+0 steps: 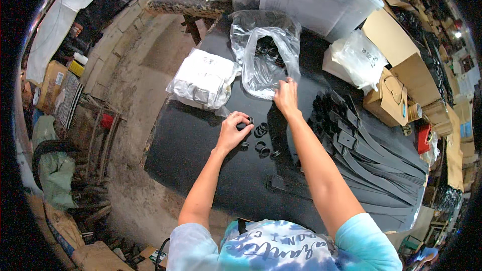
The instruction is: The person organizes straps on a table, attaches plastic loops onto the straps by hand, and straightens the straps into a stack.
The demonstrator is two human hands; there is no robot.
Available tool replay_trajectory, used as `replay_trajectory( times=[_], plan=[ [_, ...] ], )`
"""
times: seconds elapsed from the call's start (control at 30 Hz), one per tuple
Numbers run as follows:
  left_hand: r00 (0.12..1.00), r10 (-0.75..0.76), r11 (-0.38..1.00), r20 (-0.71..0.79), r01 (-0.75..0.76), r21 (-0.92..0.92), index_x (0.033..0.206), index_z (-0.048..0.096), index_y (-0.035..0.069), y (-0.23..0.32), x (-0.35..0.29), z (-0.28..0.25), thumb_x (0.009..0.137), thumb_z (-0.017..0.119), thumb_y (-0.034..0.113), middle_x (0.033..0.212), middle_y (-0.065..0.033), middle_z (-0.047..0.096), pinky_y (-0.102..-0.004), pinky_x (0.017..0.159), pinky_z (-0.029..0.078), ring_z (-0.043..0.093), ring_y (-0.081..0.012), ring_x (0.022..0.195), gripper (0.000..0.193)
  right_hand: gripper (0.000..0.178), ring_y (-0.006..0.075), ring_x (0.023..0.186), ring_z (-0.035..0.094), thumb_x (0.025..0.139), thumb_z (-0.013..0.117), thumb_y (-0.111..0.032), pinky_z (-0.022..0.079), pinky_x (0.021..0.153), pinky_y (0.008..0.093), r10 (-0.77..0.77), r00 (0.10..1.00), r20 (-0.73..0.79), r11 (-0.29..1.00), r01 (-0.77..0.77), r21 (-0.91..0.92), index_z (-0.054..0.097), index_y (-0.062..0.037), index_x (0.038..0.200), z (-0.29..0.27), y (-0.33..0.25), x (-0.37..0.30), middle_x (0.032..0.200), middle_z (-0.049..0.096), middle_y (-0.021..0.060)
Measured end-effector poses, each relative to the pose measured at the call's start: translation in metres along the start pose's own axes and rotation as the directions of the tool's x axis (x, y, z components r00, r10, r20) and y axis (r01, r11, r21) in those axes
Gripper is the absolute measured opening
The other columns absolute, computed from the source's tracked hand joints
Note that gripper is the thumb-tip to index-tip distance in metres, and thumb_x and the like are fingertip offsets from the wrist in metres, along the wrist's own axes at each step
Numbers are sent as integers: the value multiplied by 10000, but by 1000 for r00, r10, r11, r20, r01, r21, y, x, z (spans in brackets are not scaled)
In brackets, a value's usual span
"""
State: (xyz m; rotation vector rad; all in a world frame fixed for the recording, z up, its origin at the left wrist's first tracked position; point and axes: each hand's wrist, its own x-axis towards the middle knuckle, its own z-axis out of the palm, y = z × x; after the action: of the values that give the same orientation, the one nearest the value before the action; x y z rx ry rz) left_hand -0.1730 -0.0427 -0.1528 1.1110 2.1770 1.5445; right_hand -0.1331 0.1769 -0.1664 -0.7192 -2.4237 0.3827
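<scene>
Left grip on a black loop, right grip at the bag's near-right edge.
From my remote view, the left hand (pixel 233 131) pinches one black loop (pixel 250 120) between thumb and fingers; the right hand (pixel 287 96) has its fingertips closed on the clear plastic bag (pixel 252 79), whose long axis runs near to far. More loose loops (pixel 261 130) lie on the desk (pixel 173 143) just right of the left hand, the nearer one. Black belts (pixel 346 140) spread farther right; a white packet (pixel 205 78) sits far left.
</scene>
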Motion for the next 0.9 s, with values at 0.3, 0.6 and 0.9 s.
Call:
replay_trajectory(
  times=[0.3, 0.6, 0.9],
  plan=[
    [986, 158, 966, 60, -167, 198, 672, 630, 19, 6, -5, -2, 685, 778, 133, 962, -106, 630, -371, 825, 463, 573, -277, 942, 188, 346, 319, 1072, 490, 656, 758, -145, 418, 866, 422, 125, 978, 165, 942, -65, -331, 635, -10, 949, -15, 5, -10, 1157, 548, 155],
    [978, 188, 941, 89, -205, 269, 725, 666, 35, 20, -10, -1, 698, 755, 138, 987, -100, 647, -383, 900, 439, 590, -282, 969, 139, 165, 322, 1031, 489, 718, 707, -129, 397, 858, 431, 125, 991, 53, 988, -119, -100, 692, -101, 880, -36, -5, -36, 1060, 548, 146],
    [962, -222, 933, -156, 164, -319, 921, 617, 12, 51, -42, -13, 797, 712, 43, 923, -49, 626, -215, 664, 487, 601, -92, 803, 159, 412, 343, 1037, 520, 753, 706, -118, 427, 902, 407, -217, 906, 363, 878, 20, 477, 575, -37, 1135, -148, -32, -117, 1056, 554, 165]
  ],
)
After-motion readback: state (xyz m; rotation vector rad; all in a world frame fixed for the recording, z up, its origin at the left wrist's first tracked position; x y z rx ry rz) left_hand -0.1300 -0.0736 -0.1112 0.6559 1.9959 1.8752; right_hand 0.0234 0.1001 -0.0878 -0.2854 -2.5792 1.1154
